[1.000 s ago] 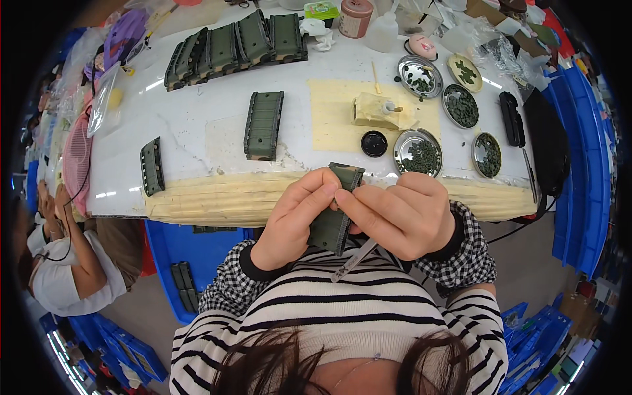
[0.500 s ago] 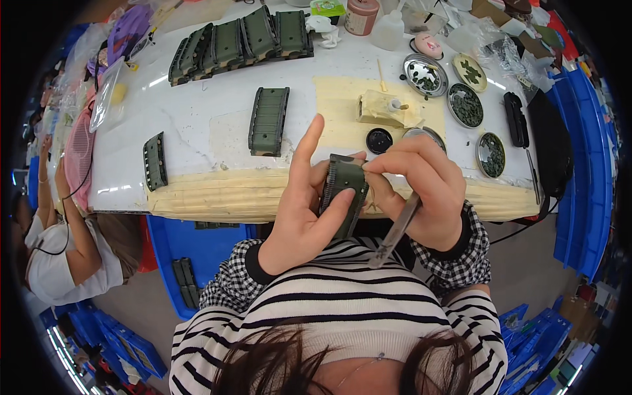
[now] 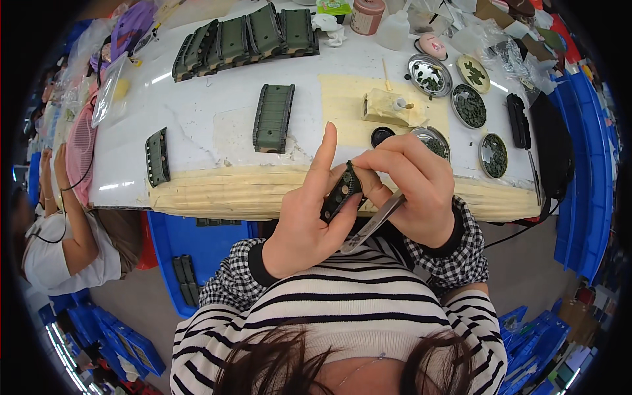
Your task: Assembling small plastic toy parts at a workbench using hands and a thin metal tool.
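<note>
My left hand (image 3: 296, 227) grips a dark green model tank hull (image 3: 340, 196) with toothed tracks, turned so its wheeled side shows; the index finger points up. Thumb and fingers of my right hand (image 3: 421, 187) pinch at the hull's upper end; whether a small part is between them is hidden. Silver tweezers (image 3: 370, 229) lie held in the same right hand, slanting down toward my body. Ahead on the table stands a similar hull (image 3: 274, 118), with another on its side (image 3: 157, 158) at the left. Just past my right fingers are a black round cap (image 3: 382, 136) and a dish of green bits (image 3: 434, 143).
Several hulls (image 3: 234, 41) stand in a row at the back. A taped block (image 3: 385, 108) and dishes of small green parts (image 3: 469, 105) fill the right side. Below the table edge sits a blue bin (image 3: 164, 257). Another person (image 3: 76, 247) is at the left.
The hull has been tilted from showing its green top to showing its wheeled side. My right hand has shifted slightly left with the tweezers, uncovering more of the green-bits dish.
</note>
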